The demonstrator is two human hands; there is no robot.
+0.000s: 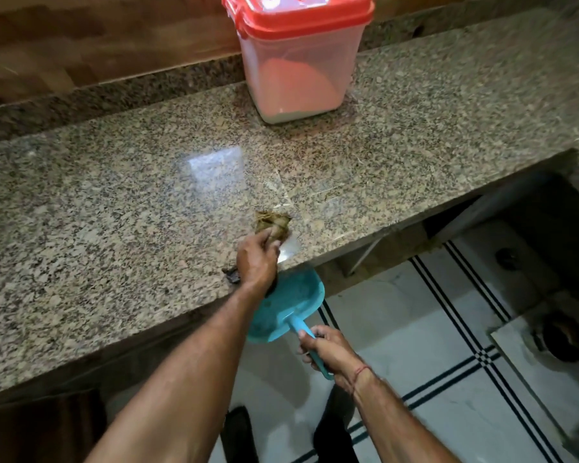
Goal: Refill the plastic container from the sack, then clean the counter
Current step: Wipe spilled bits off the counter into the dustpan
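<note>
The plastic container [300,58] stands at the back of the speckled granite surface [114,195], red lid on, its clear walls showing pale powder partway up. The left hand [256,262] has its grip closed around a brown cloth [273,225] near the front edge. The right hand [331,352] grips the handle of a turquoise dustpan [290,302] held just below that edge.

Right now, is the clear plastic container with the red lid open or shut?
Shut: the clear plastic container stands upright with its red lid seated on top.
</note>
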